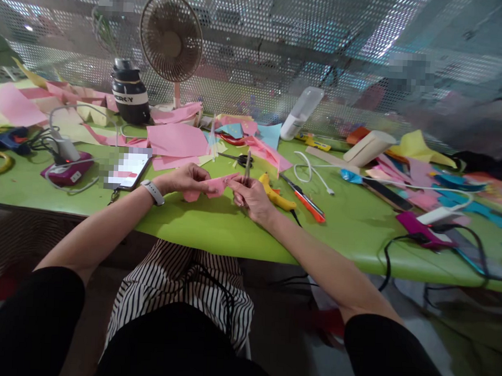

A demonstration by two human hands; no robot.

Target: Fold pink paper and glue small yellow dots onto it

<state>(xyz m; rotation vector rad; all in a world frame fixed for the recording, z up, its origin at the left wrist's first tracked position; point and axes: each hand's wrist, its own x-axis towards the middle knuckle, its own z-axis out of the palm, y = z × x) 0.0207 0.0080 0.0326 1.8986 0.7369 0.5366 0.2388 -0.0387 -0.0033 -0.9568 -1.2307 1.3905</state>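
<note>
A small folded pink paper piece point(215, 187) hangs between both hands just above the green table point(216, 225). My left hand point(185, 179), with a white watch on the wrist, pinches its left part with closed fingers. My right hand point(250, 198) pinches its right end and also holds a thin grey stick point(247, 167) upright between the fingers.
A phone point(129, 170) lies left of the hands. A yellow glue gun point(275, 196) and an orange cutter point(306, 200) lie to the right. Pink sheets point(176, 139), a desk fan point(171, 37), a black flask point(130, 92), a white bottle point(301, 112), cables and coloured paper scraps crowd the table.
</note>
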